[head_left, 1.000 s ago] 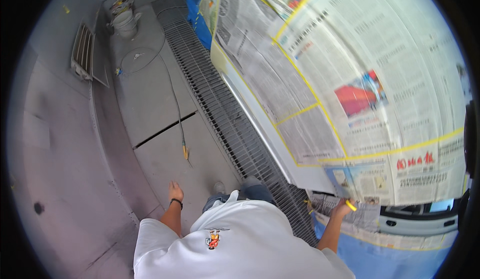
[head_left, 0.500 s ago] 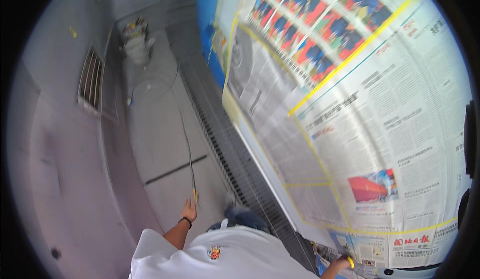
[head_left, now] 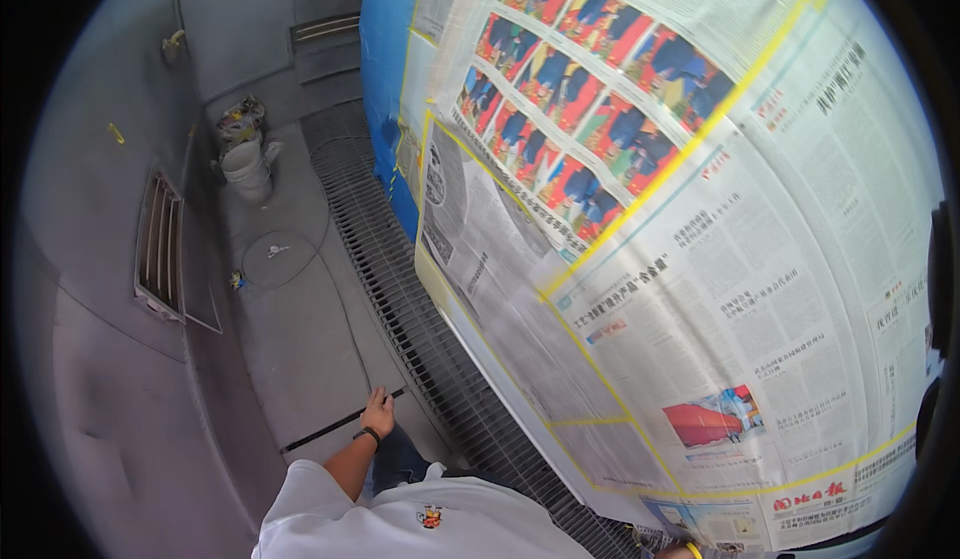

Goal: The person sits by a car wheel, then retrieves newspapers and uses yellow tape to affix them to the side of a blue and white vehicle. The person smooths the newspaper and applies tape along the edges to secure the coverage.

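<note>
My left hand (head_left: 379, 416), with a dark band on its wrist, hangs over the floor near a thin black strip (head_left: 325, 433). Its fingers look loosely apart and nothing shows in them. At the lower edge, my right hand (head_left: 674, 551) is mostly cut off beside the covered vehicle body. A yellow ring (head_left: 693, 551) is by it; whether worn or held, I cannot tell. Newspaper sheets (head_left: 800, 359) cover the vehicle on my right, joined by yellow tape (head_left: 690, 164). Blue body panel (head_left: 387, 69) shows past their far edge.
Floor grating (head_left: 400, 309) runs alongside the vehicle. A thin hose (head_left: 350, 334) loops on the grey floor. A white bucket (head_left: 245, 171) and a filled bag (head_left: 240, 121) stand at the far left, by a wall with a slatted vent (head_left: 160, 244).
The view has shifted, so the vehicle's papered side and the floor items sit lower. My left hand is now by the black strip. My right hand has slipped mostly below the lower edge.
</note>
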`<act>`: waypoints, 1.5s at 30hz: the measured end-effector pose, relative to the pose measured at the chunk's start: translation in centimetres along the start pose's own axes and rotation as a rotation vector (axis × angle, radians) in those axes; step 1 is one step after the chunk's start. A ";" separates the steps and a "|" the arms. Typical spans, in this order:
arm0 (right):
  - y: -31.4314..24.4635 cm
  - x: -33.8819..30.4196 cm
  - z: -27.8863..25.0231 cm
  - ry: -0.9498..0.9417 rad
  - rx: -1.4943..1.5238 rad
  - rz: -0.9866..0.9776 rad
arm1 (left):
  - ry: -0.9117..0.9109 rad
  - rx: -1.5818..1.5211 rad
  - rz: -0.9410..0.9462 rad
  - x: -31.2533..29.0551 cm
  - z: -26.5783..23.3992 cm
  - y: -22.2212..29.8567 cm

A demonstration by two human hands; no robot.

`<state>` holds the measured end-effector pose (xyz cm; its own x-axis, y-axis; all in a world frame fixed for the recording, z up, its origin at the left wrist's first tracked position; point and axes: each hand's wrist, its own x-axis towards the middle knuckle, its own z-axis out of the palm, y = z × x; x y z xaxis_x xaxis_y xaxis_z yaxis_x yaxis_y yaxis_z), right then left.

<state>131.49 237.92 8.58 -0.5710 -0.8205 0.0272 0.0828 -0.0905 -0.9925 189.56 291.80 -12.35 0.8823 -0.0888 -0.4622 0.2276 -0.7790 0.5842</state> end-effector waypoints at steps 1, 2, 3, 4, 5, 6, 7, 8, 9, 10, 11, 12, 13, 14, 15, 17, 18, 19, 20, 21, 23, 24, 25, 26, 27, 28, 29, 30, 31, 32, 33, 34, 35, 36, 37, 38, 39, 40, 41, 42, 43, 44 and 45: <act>0.0 -0.9 0.1 0.003 -0.014 -0.014 | -0.011 0.004 0.022 1.0 -0.4 -0.7; 0.1 -2.2 0.2 0.008 -0.034 -0.031 | -0.032 0.013 0.004 2.4 -1.1 -1.6; 0.2 -3.8 0.3 0.018 -0.054 -0.043 | -0.050 0.024 -0.014 4.4 -2.2 -2.8; 0.3 -5.8 0.3 0.027 -0.090 -0.059 | -0.056 0.036 0.000 6.4 -3.4 -4.3; 0.7 -8.2 0.4 0.043 -0.123 -0.071 | -0.074 0.023 0.001 8.8 -4.8 -5.9; 1.3 -10.9 0.3 0.047 -0.165 -0.075 | -0.063 0.004 0.031 11.1 -6.3 -7.8; 2.4 -14.0 0.3 0.046 -0.225 -0.073 | -0.038 -0.024 0.021 13.5 -8.1 -9.9; 3.7 -17.4 0.0 0.035 -0.306 -0.068 | -0.079 0.012 0.015 14.9 -9.5 -12.1; 5.4 -21.0 0.1 -0.006 -0.419 -0.042 | -0.174 0.069 -0.075 16.4 -11.2 -14.2; 7.4 -25.0 0.2 -0.076 -0.558 0.008 | -0.123 0.008 -0.126 17.8 -13.3 -16.3; 9.2 -29.2 0.8 -0.194 -0.730 0.063 | -0.123 -0.009 -0.206 18.8 -15.4 -18.3; 11.0 -33.5 2.1 -0.390 -0.931 0.109 | -0.086 -0.026 -0.247 19.6 -17.7 -20.2; 12.0 -37.9 4.0 -0.657 -1.115 0.117 | -0.031 -0.032 -0.270 20.0 -19.6 -21.6; 12.7 -42.5 6.8 -0.955 -1.211 0.076 | -0.026 0.057 -0.311 20.8 -22.0 -22.8; 12.4 -46.8 10.4 -1.197 -1.214 -0.014 | -0.010 0.154 -0.363 21.6 -23.8 -23.6; 9.1 -54.9 19.9 -1.456 -1.130 -0.439 | -0.075 0.145 -0.415 24.1 -26.7 -24.1; 7.1 -59.0 25.7 -1.513 -1.076 -0.699 | -0.104 0.153 -0.459 25.9 -27.5 -23.8; 4.5 -62.7 31.4 -1.566 -1.048 -0.797 | -0.136 0.185 -0.439 27.9 -28.0 -23.4; 2.3 -66.2 37.2 -1.565 -0.992 -0.857 | -0.170 0.224 -0.429 29.9 -28.2 -22.8; 0.0 -69.3 42.3 -1.541 -0.925 -0.958 | -0.178 0.250 -0.406 32.0 -28.2 -22.2; -3.2 -74.0 51.3 -1.488 -0.766 -1.242 | -0.170 0.189 -0.380 35.7 -27.3 -20.6; -4.1 -75.5 54.8 -1.438 -0.726 -1.334 | -0.175 0.166 -0.397 37.4 -26.6 -19.6; -4.6 -76.4 57.7 -1.397 -0.623 -1.491 | -0.137 0.110 -0.296 39.2 -25.8 -18.4; -4.8 -76.6 60.3 -1.351 -0.556 -1.627 | -0.122 0.069 -0.231 41.2 -24.9 -17.0; -4.6 -76.3 62.7 -1.294 -0.465 -1.752 | -0.110 0.023 -0.173 43.2 -23.8 -15.3; -4.1 -75.9 64.6 -1.222 -0.388 -1.872 | -0.108 -0.003 -0.128 45.2 -23.0 -13.6; -3.6 -75.1 66.7 -1.170 -0.428 -1.885 | -0.087 -0.038 -0.099 47.2 -22.1 -11.7; -2.9 -74.2 68.7 -1.115 -0.444 -1.904 | -0.130 -0.092 -0.091 49.2 -21.0 -9.7; -2.3 -73.6 70.3 -1.065 -0.480 -1.907 | -0.099 -0.121 -0.039 51.2 -20.6 -7.9; -1.5 -73.3 71.4 -0.931 -0.587 -2.006 | -0.084 -0.143 -0.005 53.3 -20.5 -6.3; -1.1 -73.0 72.0 -0.965 -0.593 -2.079 | -0.095 -0.156 -0.023 54.9 -20.4 -4.7; -0.5 -73.0 72.3 -0.875 -0.608 -2.087 | -0.061 -0.195 0.058 56.7 -20.9 -3.2; -0.1 -72.9 72.2 -0.775 -0.662 -2.076 | -0.056 -0.218 0.094 58.3 -21.6 -1.7; 0.2 -72.8 71.8 -0.758 -0.624 -2.050 | -0.077 -0.167 0.110 59.1 -22.2 -0.1; 0.5 -72.7 71.4 -0.718 -0.600 -2.092 | -0.089 -0.115 0.140 60.3 -23.0 1.9; 0.6 -72.4 70.9 -0.717 -0.614 -2.110 | -0.091 -0.076 0.179 61.1 -23.4 4.4; 0.7 -71.8 70.7 -0.675 -0.569 -2.148 | -0.145 -0.066 0.254 61.6 -23.2 7.3; 0.6 -71.0 70.6 -0.688 -0.598 -2.135 | -0.196 -0.057 0.352 62.3 -22.8 10.9; 0.5 -70.1 71.0 -0.631 -0.616 -2.163 | -0.246 -0.029 0.408 62.7 -21.9 15.0; 0.4 -69.3 71.5 -0.626 -0.592 -2.193 | -0.312 0.000 0.607 63.0 -20.7 19.4; 0.2 -68.6 72.1 -0.618 -0.643 -2.203 | -0.374 0.037 0.677 62.6 -19.3 23.7; 0.0 -68.1 72.7 -0.606 -0.632 -2.202 | -0.366 0.003 0.880 62.0 -18.0 27.9; -0.3 -68.0 73.3 -0.559 -0.547 -2.230 | -0.368 -0.031 1.015 61.0 -17.1 31.7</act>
<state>230.14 252.34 15.81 0.7482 0.2558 0.6122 -0.3036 -0.6884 0.6587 257.66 272.26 -10.63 0.4879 -0.8694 0.0782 -0.5254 -0.2210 0.8216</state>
